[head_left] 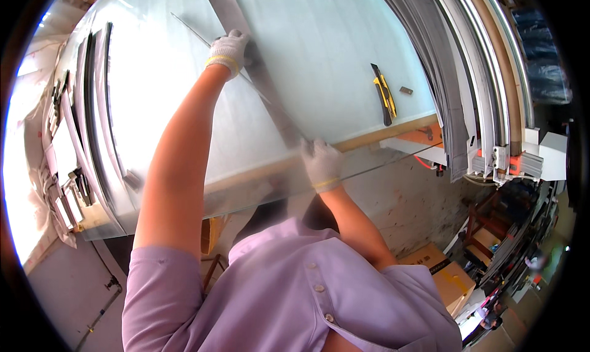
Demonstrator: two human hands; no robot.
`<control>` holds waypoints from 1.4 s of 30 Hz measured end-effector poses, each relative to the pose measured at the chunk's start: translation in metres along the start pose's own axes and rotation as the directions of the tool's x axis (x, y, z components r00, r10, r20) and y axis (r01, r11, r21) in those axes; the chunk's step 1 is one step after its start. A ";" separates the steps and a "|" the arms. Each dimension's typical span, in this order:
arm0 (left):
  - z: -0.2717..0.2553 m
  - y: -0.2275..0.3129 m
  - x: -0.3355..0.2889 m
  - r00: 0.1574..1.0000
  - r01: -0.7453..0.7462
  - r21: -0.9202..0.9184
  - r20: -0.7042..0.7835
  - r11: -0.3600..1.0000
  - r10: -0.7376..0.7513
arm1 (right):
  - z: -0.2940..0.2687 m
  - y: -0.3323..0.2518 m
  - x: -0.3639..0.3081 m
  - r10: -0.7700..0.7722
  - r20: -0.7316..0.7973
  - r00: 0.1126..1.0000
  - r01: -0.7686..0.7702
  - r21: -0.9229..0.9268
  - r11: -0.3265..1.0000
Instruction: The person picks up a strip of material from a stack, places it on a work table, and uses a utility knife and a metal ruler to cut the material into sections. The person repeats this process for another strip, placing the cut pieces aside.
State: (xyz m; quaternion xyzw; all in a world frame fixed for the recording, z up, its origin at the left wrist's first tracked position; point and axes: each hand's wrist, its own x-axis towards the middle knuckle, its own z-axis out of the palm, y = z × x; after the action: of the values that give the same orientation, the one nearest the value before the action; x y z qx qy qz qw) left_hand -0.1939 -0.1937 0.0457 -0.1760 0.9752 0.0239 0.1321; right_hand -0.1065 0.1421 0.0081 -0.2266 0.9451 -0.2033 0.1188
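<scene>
A long flat grey strip (263, 85) lies slantwise over a pale glass-topped table (344, 51). My left hand (227, 54), in a white knit glove with a yellow cuff line, has its fingers curled on the strip's left edge, toward the far side. A thin, narrow rod-like piece (190, 29) crosses under or beside that hand; whether it is gripped too is hidden. At the table's near edge my right hand (322, 164), gloved alike, closes around the strip's near end. Its fingertips are partly hidden.
Right of the strip lie a yellow-and-black utility knife (385, 97) and a small dark metal piece (406, 90). Stacked grey strips (424, 51) and metal rails (485, 63) line the right side. More dark strips (92, 106) lie on the left. A cardboard box (439, 275) stands below.
</scene>
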 end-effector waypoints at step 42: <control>0.014 -0.003 0.013 0.998 -0.048 0.114 0.045 0.992 0.043 | 0.023 0.012 -0.037 -0.256 -0.420 0.871 0.327 0.106 0.939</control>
State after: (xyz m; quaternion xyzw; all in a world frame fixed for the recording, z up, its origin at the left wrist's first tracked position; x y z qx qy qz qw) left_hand -0.2010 -0.2000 0.0288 -0.1453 0.9757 -0.0257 0.1620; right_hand -0.0717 0.1621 -0.0126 -0.3093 0.8827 -0.3423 -0.0896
